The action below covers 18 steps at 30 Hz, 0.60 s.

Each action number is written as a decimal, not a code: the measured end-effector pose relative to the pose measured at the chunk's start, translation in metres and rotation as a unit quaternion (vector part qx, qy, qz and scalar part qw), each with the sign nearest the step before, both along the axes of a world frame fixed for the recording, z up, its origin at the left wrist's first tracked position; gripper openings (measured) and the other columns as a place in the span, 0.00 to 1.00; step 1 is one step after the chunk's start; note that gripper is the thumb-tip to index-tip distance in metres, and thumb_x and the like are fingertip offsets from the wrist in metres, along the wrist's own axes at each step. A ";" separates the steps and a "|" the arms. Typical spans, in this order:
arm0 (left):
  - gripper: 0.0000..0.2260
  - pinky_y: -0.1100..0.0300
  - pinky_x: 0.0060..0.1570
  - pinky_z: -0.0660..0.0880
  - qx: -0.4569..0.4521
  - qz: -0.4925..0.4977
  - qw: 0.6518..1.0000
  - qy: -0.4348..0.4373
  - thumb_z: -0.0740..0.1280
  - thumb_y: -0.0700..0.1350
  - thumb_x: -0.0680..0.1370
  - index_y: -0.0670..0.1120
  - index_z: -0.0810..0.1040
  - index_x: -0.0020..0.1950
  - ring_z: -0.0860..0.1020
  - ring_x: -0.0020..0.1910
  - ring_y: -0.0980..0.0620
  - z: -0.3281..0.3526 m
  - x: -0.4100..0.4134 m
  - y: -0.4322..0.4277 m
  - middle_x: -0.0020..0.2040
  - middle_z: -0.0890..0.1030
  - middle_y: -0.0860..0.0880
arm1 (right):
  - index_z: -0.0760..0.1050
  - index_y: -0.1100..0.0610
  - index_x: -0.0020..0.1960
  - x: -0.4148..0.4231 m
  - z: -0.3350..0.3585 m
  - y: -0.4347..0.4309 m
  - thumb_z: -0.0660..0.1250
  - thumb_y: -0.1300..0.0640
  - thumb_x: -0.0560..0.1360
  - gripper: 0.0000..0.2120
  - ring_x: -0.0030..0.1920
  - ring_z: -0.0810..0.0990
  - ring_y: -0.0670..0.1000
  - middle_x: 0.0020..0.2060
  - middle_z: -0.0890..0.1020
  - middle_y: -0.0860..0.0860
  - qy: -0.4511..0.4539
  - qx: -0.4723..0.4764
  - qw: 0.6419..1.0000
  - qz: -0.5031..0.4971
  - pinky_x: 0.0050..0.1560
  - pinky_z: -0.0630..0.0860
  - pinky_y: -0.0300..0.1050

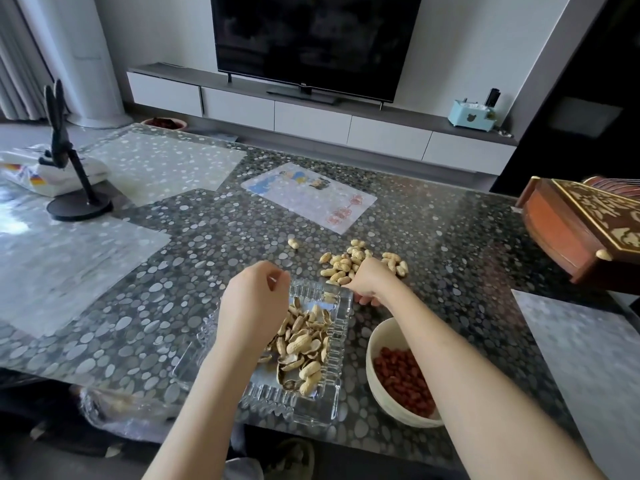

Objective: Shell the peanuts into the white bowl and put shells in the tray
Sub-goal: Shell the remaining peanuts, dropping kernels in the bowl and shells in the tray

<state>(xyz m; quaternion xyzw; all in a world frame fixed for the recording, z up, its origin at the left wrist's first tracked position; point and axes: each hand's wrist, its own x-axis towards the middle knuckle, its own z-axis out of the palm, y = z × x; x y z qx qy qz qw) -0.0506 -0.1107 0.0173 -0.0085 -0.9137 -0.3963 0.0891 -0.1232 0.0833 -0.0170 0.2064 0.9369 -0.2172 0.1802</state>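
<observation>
A clear glass tray (pixel 313 412) near the table's front edge holds several empty peanut shells (pixel 302 344). My left hand (pixel 254 304) hovers over the tray's left side with its fingers loosely curled and nothing visible in them. A pile of unshelled peanuts (pixel 346 261) lies beyond the tray. My right hand (pixel 367 281) rests on the pile's near edge, its fingers curled under round a peanut that is mostly hidden. The white bowl (pixel 372 351), with red kernels (pixel 398 374) inside, stands right of the tray, partly under my right forearm.
One stray peanut (pixel 293 242) lies apart, left of the pile. A carved wooden box (pixel 575 226) sits at the right edge, and a black stand (pixel 74 199) with a plastic bag (pixel 31 174) at the far left. Translucent mats (pixel 308 197) lie on the pebble-patterned table.
</observation>
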 end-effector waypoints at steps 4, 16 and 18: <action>0.08 0.63 0.27 0.63 -0.005 -0.009 1.000 0.006 0.60 0.46 0.80 0.46 0.76 0.46 0.70 0.28 0.57 0.002 0.001 0.002 0.32 0.74 0.55 | 0.76 0.65 0.48 0.008 0.008 0.003 0.63 0.59 0.77 0.09 0.37 0.82 0.52 0.38 0.82 0.56 0.043 -0.079 0.996 -0.021 0.35 0.78 0.42; 0.18 0.67 0.30 0.65 0.266 -0.238 0.933 -0.040 0.62 0.58 0.75 0.44 0.78 0.42 0.69 0.29 0.58 0.015 0.042 0.039 0.30 0.75 0.53 | 0.78 0.65 0.51 0.161 0.082 0.007 0.66 0.64 0.70 0.11 0.32 0.80 0.48 0.35 0.82 0.56 0.187 -0.606 0.772 -0.050 0.33 0.78 0.37; 0.24 0.65 0.31 0.63 0.307 -0.267 0.912 -0.052 0.61 0.61 0.74 0.38 0.75 0.40 0.67 0.29 0.56 0.015 0.049 0.047 0.29 0.71 0.51 | 0.79 0.64 0.49 0.180 0.078 0.005 0.69 0.62 0.68 0.11 0.33 0.81 0.49 0.35 0.83 0.57 0.231 -0.581 0.778 -0.058 0.35 0.79 0.38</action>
